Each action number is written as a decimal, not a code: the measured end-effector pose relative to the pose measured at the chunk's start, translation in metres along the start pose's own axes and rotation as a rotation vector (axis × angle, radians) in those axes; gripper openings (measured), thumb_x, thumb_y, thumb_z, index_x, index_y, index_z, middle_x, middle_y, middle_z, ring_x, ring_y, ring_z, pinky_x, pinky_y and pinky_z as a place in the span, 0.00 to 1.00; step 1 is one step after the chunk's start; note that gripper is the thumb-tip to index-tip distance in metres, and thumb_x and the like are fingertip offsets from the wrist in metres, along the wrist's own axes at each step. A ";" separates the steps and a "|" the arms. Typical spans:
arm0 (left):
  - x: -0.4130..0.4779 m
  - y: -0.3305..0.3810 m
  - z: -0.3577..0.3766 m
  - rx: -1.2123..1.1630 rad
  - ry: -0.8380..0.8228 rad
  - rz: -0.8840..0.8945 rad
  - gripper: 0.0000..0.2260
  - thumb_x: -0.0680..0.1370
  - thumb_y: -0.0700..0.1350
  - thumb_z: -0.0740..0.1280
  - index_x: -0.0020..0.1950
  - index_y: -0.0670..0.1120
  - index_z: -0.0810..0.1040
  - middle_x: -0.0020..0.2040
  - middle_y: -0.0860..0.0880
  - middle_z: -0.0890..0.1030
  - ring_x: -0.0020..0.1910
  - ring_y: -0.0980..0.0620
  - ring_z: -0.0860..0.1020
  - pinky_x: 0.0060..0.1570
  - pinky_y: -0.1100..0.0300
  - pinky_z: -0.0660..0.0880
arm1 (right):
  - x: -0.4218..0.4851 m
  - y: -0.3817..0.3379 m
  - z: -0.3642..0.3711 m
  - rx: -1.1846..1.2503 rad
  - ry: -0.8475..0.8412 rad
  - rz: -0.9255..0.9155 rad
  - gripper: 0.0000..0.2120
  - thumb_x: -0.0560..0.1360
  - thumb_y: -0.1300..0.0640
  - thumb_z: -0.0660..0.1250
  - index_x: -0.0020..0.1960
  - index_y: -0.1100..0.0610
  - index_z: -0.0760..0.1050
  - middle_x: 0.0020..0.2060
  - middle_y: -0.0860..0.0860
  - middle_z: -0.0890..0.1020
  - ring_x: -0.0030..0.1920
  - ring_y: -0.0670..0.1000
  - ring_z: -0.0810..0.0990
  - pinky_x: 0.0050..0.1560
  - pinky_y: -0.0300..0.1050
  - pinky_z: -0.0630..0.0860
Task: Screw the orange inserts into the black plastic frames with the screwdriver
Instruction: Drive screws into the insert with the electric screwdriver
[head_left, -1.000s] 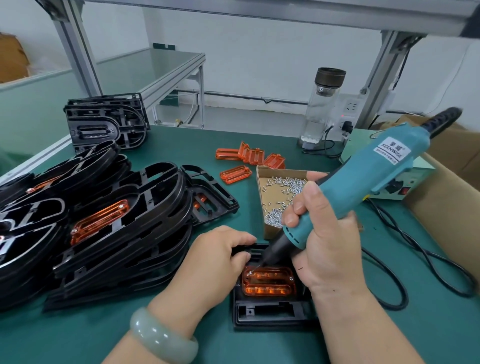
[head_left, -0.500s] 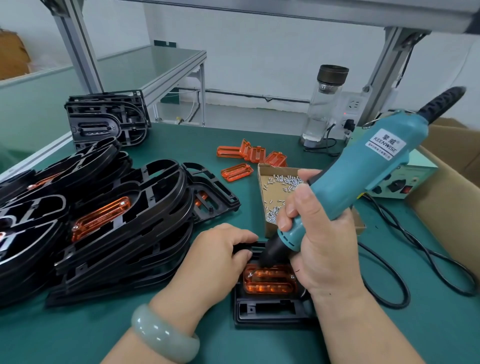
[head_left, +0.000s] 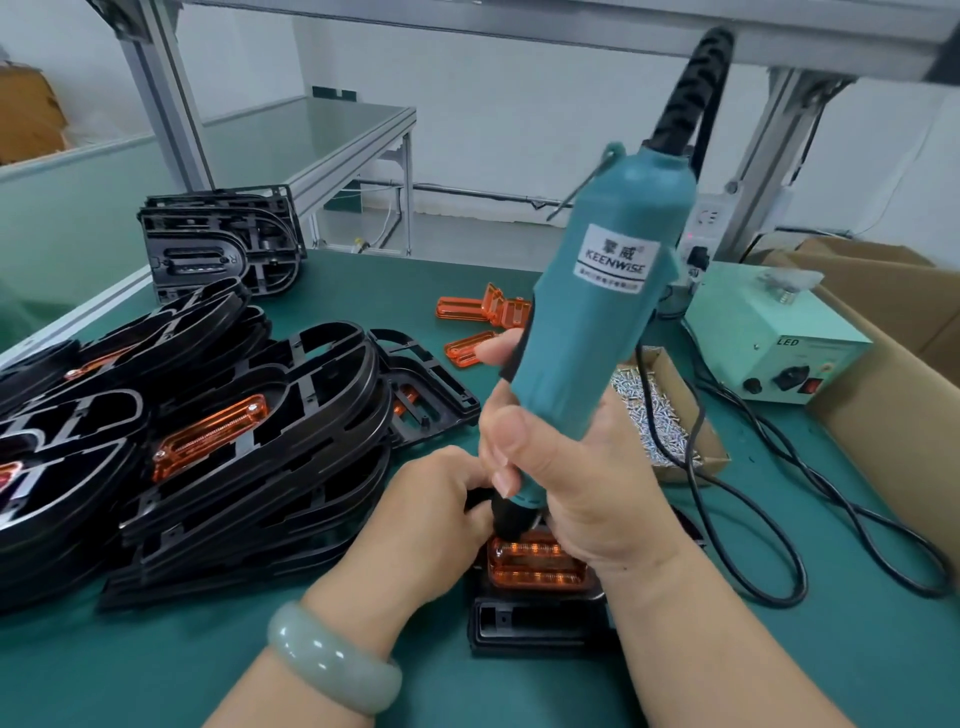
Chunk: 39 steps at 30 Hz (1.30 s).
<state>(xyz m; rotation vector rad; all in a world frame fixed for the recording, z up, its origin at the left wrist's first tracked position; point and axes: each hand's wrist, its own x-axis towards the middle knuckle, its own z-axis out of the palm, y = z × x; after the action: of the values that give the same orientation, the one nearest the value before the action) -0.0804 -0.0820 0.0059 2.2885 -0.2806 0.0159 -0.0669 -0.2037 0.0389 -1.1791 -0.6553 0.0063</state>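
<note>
My right hand (head_left: 576, 493) grips the teal electric screwdriver (head_left: 597, 322), which stands nearly upright. Its black nose points down at the far left corner of an orange insert (head_left: 537, 569) seated in a black plastic frame (head_left: 535, 623) on the green mat. My left hand (head_left: 426, 525) holds the frame's far left edge beside the screwdriver's tip, fingers curled over it. The bit's end is hidden behind my hands. Loose orange inserts (head_left: 483, 312) lie further back on the mat.
A big pile of black frames (head_left: 208, 441), some with orange inserts, fills the left. A cardboard box of screws (head_left: 654, 421) sits behind my right hand. The screwdriver's power supply (head_left: 779, 343) and black cable (head_left: 769, 519) lie right, next to a cardboard carton (head_left: 893, 415).
The screwdriver has swung from a strong rightward tilt to nearly upright over the insert's far left corner. My left hand has stayed on the frame.
</note>
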 end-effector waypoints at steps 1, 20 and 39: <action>0.000 0.001 0.000 0.004 -0.001 0.003 0.17 0.74 0.45 0.69 0.31 0.64 0.70 0.40 0.53 0.78 0.40 0.56 0.76 0.40 0.62 0.72 | 0.000 0.000 0.000 0.008 0.008 0.006 0.12 0.69 0.57 0.71 0.52 0.46 0.79 0.28 0.46 0.74 0.25 0.46 0.71 0.31 0.38 0.71; 0.000 0.005 0.001 0.119 0.006 0.014 0.15 0.74 0.42 0.63 0.32 0.60 0.68 0.38 0.54 0.76 0.35 0.60 0.72 0.34 0.68 0.69 | -0.009 -0.002 -0.001 -0.044 0.005 -0.047 0.09 0.69 0.59 0.68 0.44 0.46 0.77 0.25 0.52 0.71 0.23 0.48 0.69 0.30 0.41 0.70; 0.002 -0.006 0.010 0.054 0.029 0.041 0.07 0.74 0.48 0.70 0.52 0.56 0.80 0.45 0.59 0.74 0.50 0.57 0.73 0.51 0.63 0.71 | -0.021 -0.003 -0.014 0.164 0.106 -0.124 0.13 0.70 0.52 0.75 0.52 0.52 0.78 0.28 0.47 0.75 0.25 0.47 0.73 0.33 0.41 0.71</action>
<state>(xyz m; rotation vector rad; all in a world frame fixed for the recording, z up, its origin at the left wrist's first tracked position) -0.0782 -0.0862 -0.0048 2.3336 -0.3150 0.0789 -0.0786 -0.2238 0.0281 -0.9729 -0.6211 -0.1051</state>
